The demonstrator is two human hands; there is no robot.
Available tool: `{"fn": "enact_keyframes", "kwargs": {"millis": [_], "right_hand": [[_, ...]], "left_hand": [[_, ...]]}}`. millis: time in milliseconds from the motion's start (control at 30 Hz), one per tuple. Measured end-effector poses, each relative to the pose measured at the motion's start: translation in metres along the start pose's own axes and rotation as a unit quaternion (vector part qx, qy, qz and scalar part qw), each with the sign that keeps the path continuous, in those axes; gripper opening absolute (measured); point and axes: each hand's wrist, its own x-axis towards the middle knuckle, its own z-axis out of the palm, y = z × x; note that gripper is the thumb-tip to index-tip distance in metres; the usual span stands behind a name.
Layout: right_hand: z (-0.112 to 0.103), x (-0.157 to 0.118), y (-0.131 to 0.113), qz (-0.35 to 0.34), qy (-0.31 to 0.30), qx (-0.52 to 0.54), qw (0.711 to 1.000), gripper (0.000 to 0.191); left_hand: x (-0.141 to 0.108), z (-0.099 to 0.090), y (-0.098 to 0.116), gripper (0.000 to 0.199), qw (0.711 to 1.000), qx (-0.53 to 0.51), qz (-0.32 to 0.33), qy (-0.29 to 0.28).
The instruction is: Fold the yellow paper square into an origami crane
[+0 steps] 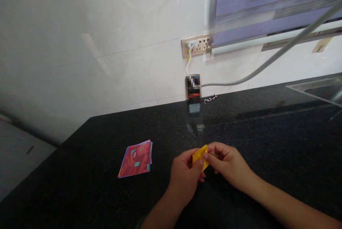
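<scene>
A small folded piece of yellow paper [199, 154] is held between my two hands, a little above the dark countertop. My left hand [184, 173] pinches its lower left part, thumb on top and fingers beneath. On its right edge, the thumb and forefinger of my right hand [227, 159] are closed. The fingers partly cover the paper, so its full shape is hidden. To the left of my hands lies a stack of patterned paper sheets [136, 159], with a red and teal design on top.
The black speckled countertop [88, 157] runs along a pale tiled wall [120, 61]. A pixelated object [193, 88] stands against the wall, beside a small beaded item [210, 98]. Above are a wall socket [197, 45] with a white plug and a grey hose [267, 63]. A sink edge [315, 87] shows at right.
</scene>
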Motion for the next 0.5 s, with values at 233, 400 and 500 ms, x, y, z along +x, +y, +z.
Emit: {"fn": "enact_keyframes", "kwargs": {"millis": [233,400,500], "right_hand": [[-0.0004,0.0004,0.0048,-0.011,0.003,-0.034,0.999,0.016],[-0.0008,0.001,0.0057,0.005,-0.005,-0.033,0.999,0.019],[-0.0012,0.0004,0.0077,-0.001,-0.006,-0.042,0.999,0.019]], "left_hand": [[0.0,0.0013,0.0003,0.039,0.999,0.036,0.0,0.014],[-0.0018,0.0022,0.0014,0.037,1.0,0.029,0.007,0.004],[-0.0017,0.003,0.0018,0.035,1.0,0.029,0.003,0.009]]}}
